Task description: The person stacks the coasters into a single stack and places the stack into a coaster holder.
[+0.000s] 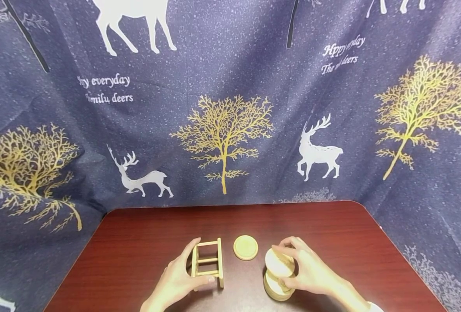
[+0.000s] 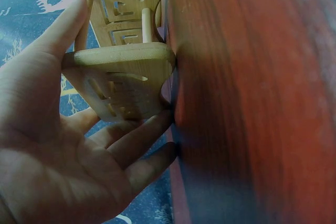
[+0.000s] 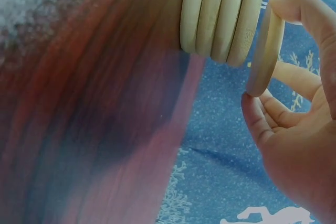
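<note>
A small wooden coaster rack [image 1: 220, 263], with two cut-out side panels joined by round bars, stands on the table. My left hand [image 1: 175, 279] grips it from the left, thumb on the near side and fingers round the far side. In the left wrist view, slots pierce the rack's panel [image 2: 123, 80]. My right hand [image 1: 314, 271] pinches a round wooden coaster [image 1: 277, 261] by its edge. This coaster [image 3: 266, 51] is tilted slightly and apart from the stack of several coasters [image 3: 220, 19] beneath it. Between the hands, farther back, one coaster [image 1: 246, 248] lies flat.
The dark red wooden table [image 1: 156, 225] has rounded back corners. Behind and around it hangs a blue cloth [image 1: 230, 78] printed with white deer and golden trees.
</note>
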`<state>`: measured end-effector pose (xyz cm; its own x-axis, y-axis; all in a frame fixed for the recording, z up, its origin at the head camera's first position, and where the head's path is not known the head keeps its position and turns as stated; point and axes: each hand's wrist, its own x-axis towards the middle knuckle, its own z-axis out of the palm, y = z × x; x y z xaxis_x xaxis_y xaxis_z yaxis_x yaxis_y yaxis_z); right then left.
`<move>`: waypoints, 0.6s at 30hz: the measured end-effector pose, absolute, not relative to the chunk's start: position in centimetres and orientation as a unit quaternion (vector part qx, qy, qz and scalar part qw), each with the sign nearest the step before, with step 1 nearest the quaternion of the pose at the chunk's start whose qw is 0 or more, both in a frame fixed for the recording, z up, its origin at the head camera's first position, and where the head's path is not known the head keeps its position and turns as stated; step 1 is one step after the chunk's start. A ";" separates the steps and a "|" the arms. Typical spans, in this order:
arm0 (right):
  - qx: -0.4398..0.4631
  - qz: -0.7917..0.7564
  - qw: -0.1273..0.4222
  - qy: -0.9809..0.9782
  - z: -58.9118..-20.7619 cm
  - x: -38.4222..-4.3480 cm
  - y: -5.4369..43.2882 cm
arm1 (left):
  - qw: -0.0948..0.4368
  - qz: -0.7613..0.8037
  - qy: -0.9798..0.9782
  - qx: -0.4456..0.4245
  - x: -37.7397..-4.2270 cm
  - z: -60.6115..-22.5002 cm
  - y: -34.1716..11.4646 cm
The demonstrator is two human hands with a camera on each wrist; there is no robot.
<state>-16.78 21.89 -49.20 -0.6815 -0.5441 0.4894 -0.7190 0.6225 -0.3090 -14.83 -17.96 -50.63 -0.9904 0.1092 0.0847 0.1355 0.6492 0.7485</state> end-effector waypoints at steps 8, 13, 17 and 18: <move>0.364 0.249 0.192 -0.877 -49.4 -16.4 22.1 | 0.016 -0.413 -0.908 -0.068 -14.8 -50.7 -18.0; 0.358 0.250 0.180 -0.882 -49.4 -16.0 22.1 | 0.020 -0.408 -0.910 -0.067 -14.9 -50.7 -18.0; 0.358 0.248 0.181 -0.882 -49.5 -15.8 22.1 | 0.027 -0.402 -0.913 -0.065 -15.0 -50.9 -18.0; 0.358 0.247 0.184 -0.882 -49.5 -15.7 22.1 | 0.032 -0.398 -0.914 -0.065 -15.0 -50.9 -18.0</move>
<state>-15.70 22.14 -49.46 -0.6763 -0.5398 0.5013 -0.7217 0.6219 -0.3039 -14.98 -17.99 -50.93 -0.9895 0.0945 0.1098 0.1447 0.6739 0.7245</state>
